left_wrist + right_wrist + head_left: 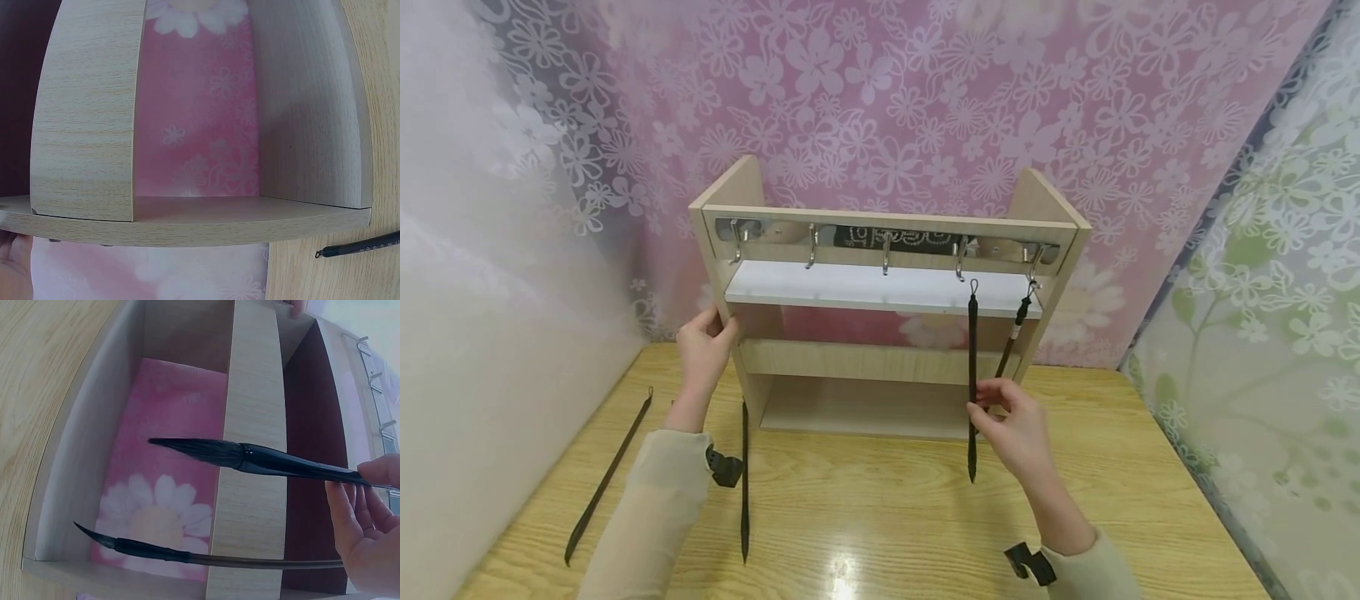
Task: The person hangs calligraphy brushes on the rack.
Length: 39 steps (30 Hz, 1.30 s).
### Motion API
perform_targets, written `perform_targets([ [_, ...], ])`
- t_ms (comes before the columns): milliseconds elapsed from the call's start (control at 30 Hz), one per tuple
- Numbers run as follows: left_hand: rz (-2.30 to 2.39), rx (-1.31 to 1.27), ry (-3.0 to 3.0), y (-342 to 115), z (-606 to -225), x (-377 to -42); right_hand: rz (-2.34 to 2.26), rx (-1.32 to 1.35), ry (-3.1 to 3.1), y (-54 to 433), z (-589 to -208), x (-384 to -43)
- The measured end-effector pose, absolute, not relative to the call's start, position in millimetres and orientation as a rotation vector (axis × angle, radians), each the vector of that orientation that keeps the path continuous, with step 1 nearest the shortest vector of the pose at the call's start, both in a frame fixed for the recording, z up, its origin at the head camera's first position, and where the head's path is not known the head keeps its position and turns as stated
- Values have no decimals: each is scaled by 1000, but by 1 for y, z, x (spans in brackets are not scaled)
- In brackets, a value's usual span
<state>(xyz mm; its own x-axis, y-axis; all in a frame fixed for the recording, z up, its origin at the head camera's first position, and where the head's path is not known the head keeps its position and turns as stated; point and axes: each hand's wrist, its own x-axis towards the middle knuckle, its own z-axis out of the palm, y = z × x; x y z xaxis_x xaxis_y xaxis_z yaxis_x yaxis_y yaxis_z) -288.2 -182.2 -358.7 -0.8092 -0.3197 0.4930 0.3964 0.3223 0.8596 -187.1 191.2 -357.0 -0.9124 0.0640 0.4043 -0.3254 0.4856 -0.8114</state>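
Note:
A dark calligraphy brush (973,342) is pinched between the thumb and fingers of my right hand (1021,429). It hangs upright, bristles down, and its top loop lies just below and right of the fourth hook (959,260). Another calligraphy brush (250,561) with a brown handle hangs from the rightmost hook (1036,262), partly behind my right hand. My left hand (703,354) grips the left side panel of a small wooden shelf (880,361), with some fingers hidden behind it. Only part of that hand (15,269) shows in the left wrist view.
Two more brushes lie on the wooden table (865,517): a long one (610,475) at far left and another (745,492) beside my left forearm. Three hooks to the left on the metal strip (786,231) hold nothing. A pink floral cloth (880,108) hangs behind.

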Motion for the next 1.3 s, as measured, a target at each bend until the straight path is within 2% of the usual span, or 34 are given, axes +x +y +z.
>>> perform_targets([
  [1300, -1508, -85, -1977, -182, -358, -288, 1444, 220, -2391, 183, -355, -198],
])
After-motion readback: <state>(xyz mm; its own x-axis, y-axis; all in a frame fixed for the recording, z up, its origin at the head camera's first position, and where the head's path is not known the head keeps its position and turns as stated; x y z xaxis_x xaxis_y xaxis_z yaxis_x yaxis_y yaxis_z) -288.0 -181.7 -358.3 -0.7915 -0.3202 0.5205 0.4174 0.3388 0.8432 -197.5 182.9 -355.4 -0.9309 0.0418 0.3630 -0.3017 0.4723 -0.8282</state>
